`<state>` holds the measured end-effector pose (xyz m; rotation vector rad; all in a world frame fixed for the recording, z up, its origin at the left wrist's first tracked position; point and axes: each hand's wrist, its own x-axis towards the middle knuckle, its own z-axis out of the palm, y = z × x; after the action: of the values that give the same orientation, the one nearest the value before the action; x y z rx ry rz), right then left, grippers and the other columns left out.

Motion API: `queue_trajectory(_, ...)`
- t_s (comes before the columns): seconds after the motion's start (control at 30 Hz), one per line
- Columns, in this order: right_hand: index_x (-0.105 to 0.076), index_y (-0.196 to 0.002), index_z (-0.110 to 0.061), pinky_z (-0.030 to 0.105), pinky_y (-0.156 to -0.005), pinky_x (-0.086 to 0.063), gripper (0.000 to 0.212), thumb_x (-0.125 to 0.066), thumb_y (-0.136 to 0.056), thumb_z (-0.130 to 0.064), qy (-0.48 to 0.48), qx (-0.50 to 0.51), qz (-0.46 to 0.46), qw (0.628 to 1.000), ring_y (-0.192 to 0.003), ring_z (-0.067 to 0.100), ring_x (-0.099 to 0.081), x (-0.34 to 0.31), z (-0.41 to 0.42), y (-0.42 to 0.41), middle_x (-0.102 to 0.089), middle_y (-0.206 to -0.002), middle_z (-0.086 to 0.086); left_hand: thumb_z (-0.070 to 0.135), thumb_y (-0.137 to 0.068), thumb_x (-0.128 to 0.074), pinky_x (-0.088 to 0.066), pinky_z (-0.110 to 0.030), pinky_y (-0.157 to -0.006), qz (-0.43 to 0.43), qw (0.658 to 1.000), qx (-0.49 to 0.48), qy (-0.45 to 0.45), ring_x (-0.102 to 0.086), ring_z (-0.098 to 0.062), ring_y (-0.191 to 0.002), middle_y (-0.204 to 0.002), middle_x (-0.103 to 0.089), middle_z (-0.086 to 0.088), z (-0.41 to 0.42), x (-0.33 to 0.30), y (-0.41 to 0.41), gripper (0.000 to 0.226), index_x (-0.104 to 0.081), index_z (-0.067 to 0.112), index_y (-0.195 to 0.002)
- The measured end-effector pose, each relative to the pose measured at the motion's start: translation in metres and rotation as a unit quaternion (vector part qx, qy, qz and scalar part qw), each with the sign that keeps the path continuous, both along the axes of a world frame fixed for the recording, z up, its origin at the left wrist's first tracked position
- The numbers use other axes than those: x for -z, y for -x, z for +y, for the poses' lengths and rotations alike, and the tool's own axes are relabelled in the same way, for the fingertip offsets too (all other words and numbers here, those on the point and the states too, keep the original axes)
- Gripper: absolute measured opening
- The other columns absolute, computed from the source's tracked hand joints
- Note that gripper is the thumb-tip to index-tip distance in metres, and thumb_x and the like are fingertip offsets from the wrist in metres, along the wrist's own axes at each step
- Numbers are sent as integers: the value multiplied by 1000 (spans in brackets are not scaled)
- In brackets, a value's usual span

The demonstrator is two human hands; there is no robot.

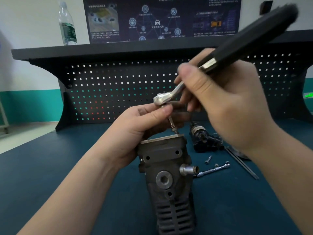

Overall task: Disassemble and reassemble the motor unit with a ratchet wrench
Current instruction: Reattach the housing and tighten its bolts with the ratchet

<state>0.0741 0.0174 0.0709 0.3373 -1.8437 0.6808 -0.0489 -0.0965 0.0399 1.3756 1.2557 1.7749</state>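
We hold the ratchet wrench [211, 65] in our right hand [225, 106]; the fingers are curled around its metal shaft, just below the black handle, which points up and to the right and looks blurred. The shiny head of the wrench sits above the motor unit [166, 180], and from it a thin extension bar [171, 123] goes down to the top plate of the motor unit. The bit at its end touches the plate at the far right corner.

Our left hand [135, 126] is above and to the left of the motor unit. Its thumb and fingers pinch the extension bar just under the wrench head, and the palm lies behind the upper part of the housing.

The motor unit stands upright on the dark blue table [50, 175], with slots on its lower part and a short metal socket [188, 170] sticking out on its right side.

To the right of the motor unit lie a loose bolt [208, 159], a second slim bar tool [214, 170] and two thin long rods [242, 164]. Behind these, a dark motor part [204, 139] rests on the table. Far behind the motor unit is a black pegboard [118, 89], and on the shelf above it, to the left, stands a plastic bottle [67, 24].
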Motion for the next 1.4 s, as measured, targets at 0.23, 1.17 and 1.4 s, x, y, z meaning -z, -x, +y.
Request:
queue_trajectory(0.23,-61,-65,-8,18,-41,-32,33,-45,-91,-20,538,-305,-185,764,-43,10,-40,4,21,21,-49,-53,2,23,-69,-71,-53,-16,-64,-36,999,-14,11,-71,-10,-71,-77,-75,-1,3,-2,-4,15,-79,14,-76)
queue_trajectory(1.17,-63,-86,6,23,-47,-46,31,-56,-96,-22,270,-114,-119,948,-52,16,-57,-5,16,2,-63,-62,10,20,-65,-73,-56,-21,-63,57,989,-48,132,-70,-15,-72,-85,-75,-12,-8,-5,10,26,-79,9,-88)
queue_trajectory(1.4,-63,-80,-6,26,-52,-48,25,-58,-96,-25,247,-97,-45,963,-54,17,-62,-4,20,6,-65,-63,5,29,-62,-71,-57,-21,-65,2,995,-54,83,-72,-14,-76,-87,-76,-9,-3,-4,3,28,-79,13,-83)
